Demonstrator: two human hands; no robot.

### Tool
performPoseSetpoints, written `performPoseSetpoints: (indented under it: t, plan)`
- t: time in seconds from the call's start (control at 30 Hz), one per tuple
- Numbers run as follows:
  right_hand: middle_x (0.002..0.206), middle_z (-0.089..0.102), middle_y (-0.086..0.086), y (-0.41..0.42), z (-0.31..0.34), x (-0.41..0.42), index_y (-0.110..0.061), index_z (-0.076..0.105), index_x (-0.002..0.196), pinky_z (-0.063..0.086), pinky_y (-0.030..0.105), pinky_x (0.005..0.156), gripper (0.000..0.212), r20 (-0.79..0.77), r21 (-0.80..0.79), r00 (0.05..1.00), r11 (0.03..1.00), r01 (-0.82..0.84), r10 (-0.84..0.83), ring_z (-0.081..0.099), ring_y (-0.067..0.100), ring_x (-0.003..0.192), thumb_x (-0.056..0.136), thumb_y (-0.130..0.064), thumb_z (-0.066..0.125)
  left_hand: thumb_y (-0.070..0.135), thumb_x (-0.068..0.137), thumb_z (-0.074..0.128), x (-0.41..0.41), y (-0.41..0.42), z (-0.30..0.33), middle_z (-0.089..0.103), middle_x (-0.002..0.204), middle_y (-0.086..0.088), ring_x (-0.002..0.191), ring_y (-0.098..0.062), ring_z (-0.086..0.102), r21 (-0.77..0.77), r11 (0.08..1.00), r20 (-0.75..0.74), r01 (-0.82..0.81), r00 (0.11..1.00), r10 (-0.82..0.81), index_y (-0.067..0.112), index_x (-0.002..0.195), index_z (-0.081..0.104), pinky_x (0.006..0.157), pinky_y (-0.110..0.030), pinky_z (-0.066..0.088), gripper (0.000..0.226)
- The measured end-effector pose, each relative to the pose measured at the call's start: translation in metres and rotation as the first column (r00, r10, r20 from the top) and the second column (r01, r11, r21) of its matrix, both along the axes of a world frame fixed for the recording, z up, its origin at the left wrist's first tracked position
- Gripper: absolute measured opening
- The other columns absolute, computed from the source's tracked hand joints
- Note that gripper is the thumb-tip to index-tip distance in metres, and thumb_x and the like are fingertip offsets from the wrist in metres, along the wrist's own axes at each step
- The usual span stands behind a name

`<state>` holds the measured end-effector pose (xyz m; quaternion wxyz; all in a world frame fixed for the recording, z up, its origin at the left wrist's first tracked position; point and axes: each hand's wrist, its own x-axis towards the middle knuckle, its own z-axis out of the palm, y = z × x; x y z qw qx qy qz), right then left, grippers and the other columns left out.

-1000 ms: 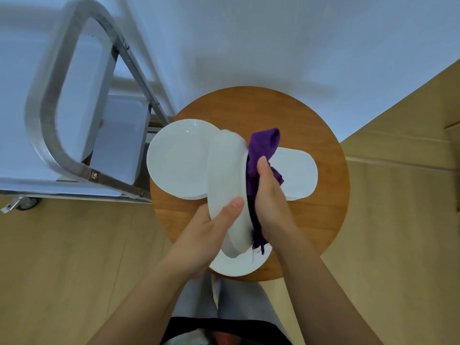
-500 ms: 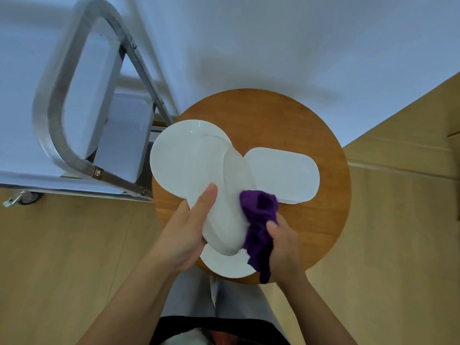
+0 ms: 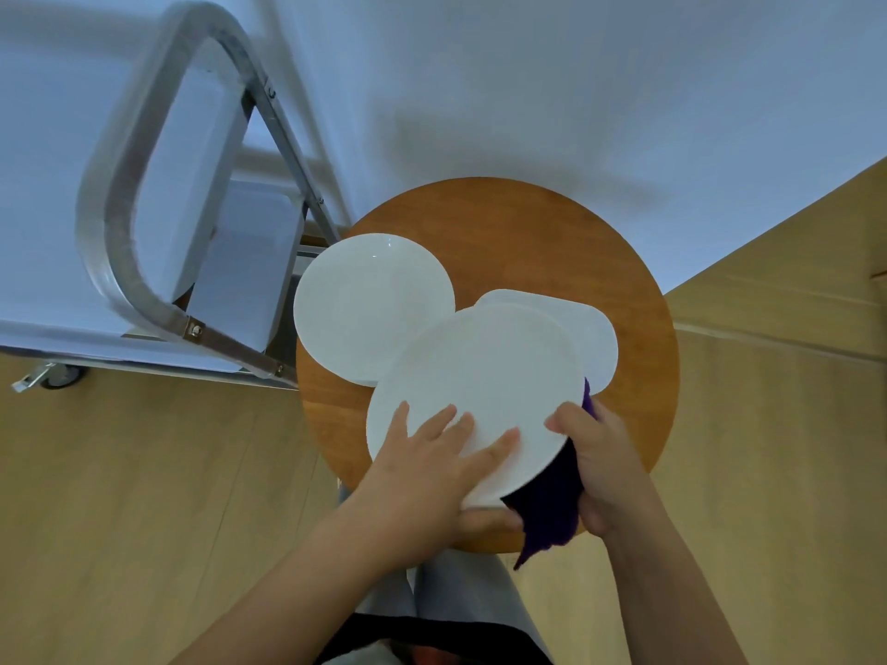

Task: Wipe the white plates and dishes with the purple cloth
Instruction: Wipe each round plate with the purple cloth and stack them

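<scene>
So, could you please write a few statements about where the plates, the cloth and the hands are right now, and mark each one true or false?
1. The left hand lies with its fingers spread across the held plate. True.
2. The purple cloth lies flat in the middle of the round wooden table. False: the right hand grips it bunched against the held plate's near right edge.
3. A round white plate rests on the left part of the table. True.
4. The oblong white dish is stacked on top of the held plate. False: it lies on the table, partly hidden behind that plate.
5. A metal-framed cart stands left of the table. True.
</scene>
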<state>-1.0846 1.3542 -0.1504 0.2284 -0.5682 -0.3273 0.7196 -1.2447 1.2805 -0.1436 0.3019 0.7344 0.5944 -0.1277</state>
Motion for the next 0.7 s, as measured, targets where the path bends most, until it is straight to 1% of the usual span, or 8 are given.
performPoseSetpoints:
  t: [0.07,0.13,0.17,0.23,0.3,0.43,0.53,0.7]
  plan:
    - [0.068,0.065,0.001,-0.001,-0.006,0.006,-0.009,0.061,0.083,0.048,0.023,0.049,0.023,0.000,0.000,1.000,1.000,0.030,-0.030,0.063,0.011,0.059,0.062,-0.013,0.054,0.094,0.060,0.018,-0.019,-0.002,-0.001,0.008,0.157,0.017,0.143,-0.006,-0.012,0.008,0.976,0.146,-0.219,0.966,0.215,0.064,0.132,-0.001,0.110,-0.045,-0.019,0.080]
    - [0.067,0.065,0.000,-0.003,-0.012,0.013,-0.011,0.062,0.078,0.048,0.022,0.047,0.022,0.004,0.001,0.999,0.999,0.046,-0.046,0.063,0.011,0.058,0.059,-0.014,0.051,0.094,0.059,0.026,-0.038,-0.001,-0.006,0.013,0.150,0.022,0.141,-0.005,-0.004,0.159,0.798,0.296,-0.581,0.800,0.523,0.059,0.133,0.009,0.113,-0.044,-0.008,0.084]
    - [0.067,0.066,0.000,-0.004,-0.015,0.016,-0.014,0.064,0.075,0.048,0.022,0.047,0.020,0.007,0.007,0.999,0.999,0.042,-0.042,0.062,0.012,0.059,0.060,-0.014,0.051,0.083,0.071,0.038,-0.046,0.001,-0.009,0.020,0.148,0.018,0.143,-0.011,0.007,0.164,0.627,0.383,-0.761,0.635,0.671,0.049,0.140,0.014,0.115,-0.047,0.004,0.080]
    - [0.071,0.068,0.000,-0.006,-0.018,0.019,-0.020,0.067,0.070,0.049,0.022,0.050,0.018,0.004,0.028,1.000,0.999,0.016,-0.016,0.064,0.013,0.062,0.063,-0.014,0.052,0.050,0.091,0.048,-0.062,0.006,-0.014,0.040,0.146,0.004,0.135,-0.021,0.035,-0.127,0.323,0.516,-0.938,0.216,0.829,0.029,0.148,0.026,0.110,-0.051,0.031,0.064]
    - [0.077,0.071,-0.003,-0.008,-0.022,0.017,-0.026,0.071,0.074,0.053,0.022,0.055,0.021,0.047,0.062,0.998,0.997,-0.050,0.048,0.066,0.012,0.067,0.073,-0.012,0.056,0.042,0.097,0.040,-0.069,0.007,-0.023,0.063,0.120,-0.005,0.113,-0.019,0.057,-0.410,0.234,0.521,-0.881,-0.016,0.853,0.018,0.131,0.053,0.097,-0.043,0.045,0.043]
    - [0.075,0.071,-0.005,-0.008,-0.034,0.022,-0.021,0.066,0.083,0.052,0.020,0.054,0.020,0.285,0.104,0.947,0.978,-0.183,0.147,0.066,0.010,0.067,0.084,-0.004,0.056,0.023,0.100,0.041,-0.067,-0.004,-0.041,0.060,0.077,-0.023,0.066,-0.024,0.050,-0.172,0.353,0.472,-0.920,0.238,0.849,-0.004,0.087,0.062,0.060,-0.031,0.036,0.036]
    - [0.075,0.069,0.002,-0.007,-0.051,0.031,-0.013,0.064,0.084,0.051,0.026,0.057,0.002,0.471,0.014,0.832,0.941,-0.339,0.293,0.064,0.017,0.069,0.083,-0.014,0.063,0.020,0.098,0.044,-0.067,-0.016,-0.061,0.059,0.070,-0.023,0.059,-0.024,0.047,-0.190,0.444,0.364,-0.875,0.357,0.860,-0.002,0.077,0.061,0.058,-0.033,0.037,0.035]
    - [0.079,0.065,0.010,-0.010,-0.092,0.033,-0.009,0.060,0.082,0.049,0.033,0.062,0.015,0.689,-0.175,0.549,0.844,-0.508,0.473,0.061,0.024,0.071,0.082,-0.024,0.063,0.014,0.097,0.048,-0.055,-0.031,-0.099,0.051,0.055,-0.004,0.053,-0.015,0.044,-0.238,0.469,0.260,-0.850,0.410,0.874,0.011,0.057,0.051,0.055,-0.027,0.034,0.040]
